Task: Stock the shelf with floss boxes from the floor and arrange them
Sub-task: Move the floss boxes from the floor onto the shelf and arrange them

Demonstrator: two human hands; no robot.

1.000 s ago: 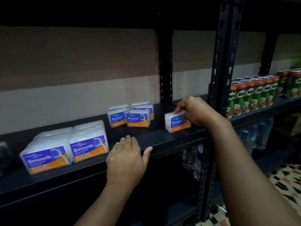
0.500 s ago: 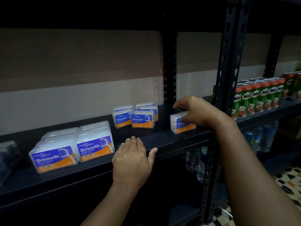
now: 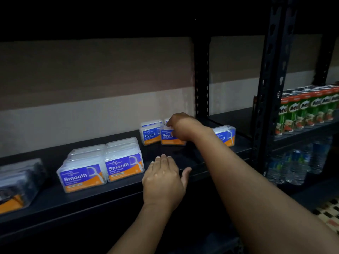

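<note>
1. Front "Round" floss box (image 3: 169, 139) stands upright on the dark shelf (image 3: 183, 160), label facing me, at about 12 o'clock from my left hand. My right hand (image 3: 183, 128) is on its top right corner, fingers curled down over it. Grip looks narrow and on the box, though my own knuckles hide the fingertips.
2. Second "Round" box (image 3: 150, 133) sits just beside it at 9 o'clock, touching or nearly so. More boxes stand behind both; only their clear tops show.
3. Lone "Round" box (image 3: 226, 134) stands at 3 o'clock of my right wrist, apart from the pair, partly hidden by my forearm.
4. Left hand (image 3: 164, 177) lies flat on the shelf's front edge, fingers straight and together, thumb spread to 3 o'clock. Grip wide, holding nothing.
5. Two rows of larger "Smooth" boxes (image 3: 102, 167) sit at 9 o'clock of my left hand, side by side, labels forward, near the front edge.
6. Dark package (image 3: 20, 182) at far 9 o'clock, blurred; contents unclear.
7. Black perforated upright (image 3: 269, 85) at 2 o'clock. Beyond it, green Milo cans (image 3: 308, 111) in a row; water bottles (image 3: 297, 164) on the shelf below.
</note>
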